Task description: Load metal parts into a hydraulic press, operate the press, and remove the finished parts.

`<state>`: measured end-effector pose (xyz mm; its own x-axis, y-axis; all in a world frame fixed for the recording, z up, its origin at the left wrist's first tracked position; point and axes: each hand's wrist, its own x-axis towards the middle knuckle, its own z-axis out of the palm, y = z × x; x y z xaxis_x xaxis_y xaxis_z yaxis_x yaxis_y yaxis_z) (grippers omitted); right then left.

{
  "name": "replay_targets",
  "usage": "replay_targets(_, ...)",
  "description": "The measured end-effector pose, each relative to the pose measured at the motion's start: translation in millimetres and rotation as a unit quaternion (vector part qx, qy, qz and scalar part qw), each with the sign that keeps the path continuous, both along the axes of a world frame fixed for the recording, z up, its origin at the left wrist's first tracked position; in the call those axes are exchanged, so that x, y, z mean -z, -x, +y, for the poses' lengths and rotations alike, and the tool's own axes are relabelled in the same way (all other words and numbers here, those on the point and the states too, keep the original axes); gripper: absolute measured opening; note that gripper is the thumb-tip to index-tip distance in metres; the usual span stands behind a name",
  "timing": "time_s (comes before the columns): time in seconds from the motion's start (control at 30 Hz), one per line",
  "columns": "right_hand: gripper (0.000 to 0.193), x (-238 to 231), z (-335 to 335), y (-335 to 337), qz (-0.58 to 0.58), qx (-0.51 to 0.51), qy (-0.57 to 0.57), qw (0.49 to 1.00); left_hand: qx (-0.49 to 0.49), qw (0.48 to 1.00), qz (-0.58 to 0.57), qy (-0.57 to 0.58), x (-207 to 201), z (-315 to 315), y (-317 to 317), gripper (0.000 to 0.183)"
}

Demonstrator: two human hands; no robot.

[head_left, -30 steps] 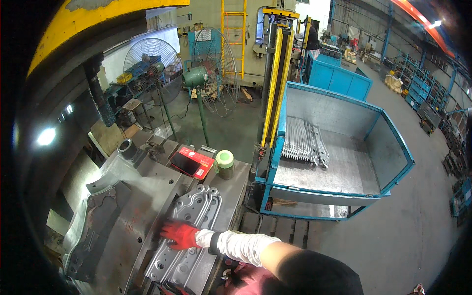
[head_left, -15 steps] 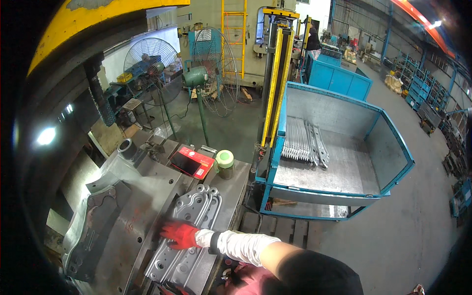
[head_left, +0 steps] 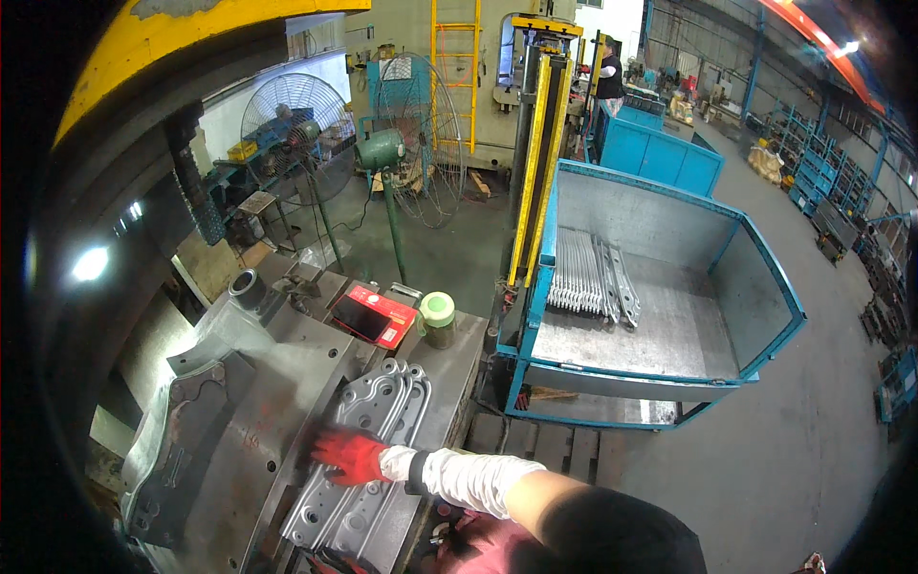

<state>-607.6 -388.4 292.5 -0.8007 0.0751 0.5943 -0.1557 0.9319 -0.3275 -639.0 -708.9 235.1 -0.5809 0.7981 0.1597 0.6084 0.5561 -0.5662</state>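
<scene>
Stamped grey metal panels [head_left: 356, 519], long and ribbed with round holes, lie on the press bed at the lower middle. My right hand [head_left: 352, 457], in a red glove, rests across their middle. Its fingers stretch left over the panels' edge, somewhat blurred at the tips. Red and black glove material, seemingly my left hand [head_left: 335, 562], shows at the lower edge by the panels' near end; its fingers are hidden. Left of the panels lies a large grey steel die [head_left: 263, 411] with a curved, raised shape.
A jar with a green lid [head_left: 438, 308] and a phone [head_left: 361, 317] on a red box [head_left: 397, 330] sit beyond the panels. Right stands a blue-framed metal bin [head_left: 669, 330] holding a row of long parts [head_left: 583, 273]. Farther back are a yellow post [head_left: 537, 172] and fans [head_left: 381, 149].
My right hand stays on the panels, nearly unmoved. In the background, a person by the blue cabinets has shifted and shows more.
</scene>
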Motion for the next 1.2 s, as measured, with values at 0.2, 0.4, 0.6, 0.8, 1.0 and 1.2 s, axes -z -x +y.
replay_targets(0.2, 0.058, 14, 0, 6, 0.034, 0.002, 0.019, 0.999, 0.023, 0.989, -0.084, -0.115, -7, 1, -2, 0.058)
replay_targets(0.4, 0.058, 14, 0, 5, 0.061, 0.004, 0.001, 0.998, 0.03, 0.997, -0.062, -0.046, -19, 4, -2, 0.054)
replay_targets(0.6, 0.056, -1, 0, 0, 0.019, 0.007, -0.01, 1.0, 0.044, 0.982, 0.124, 0.135, -11, 1, 2, 0.05)
replay_targets(0.8, 0.057, -14, -2, -9, 0.01, 0.014, -0.012, 1.0, 0.015, 0.997, -0.054, -0.056, -36, 16, -20, 0.052)
replay_targets(1.0, 0.057, -7, 0, -4, 0.004, 0.002, -0.001, 1.0, -0.017, 1.0, 0.017, -0.016, -36, 18, -19, 0.057)
replay_targets(1.2, 0.054, 10, -1, 4, 0.029, 0.01, 0.005, 1.0, -0.02, 0.988, -0.075, -0.136, -25, 14, -13, 0.06)
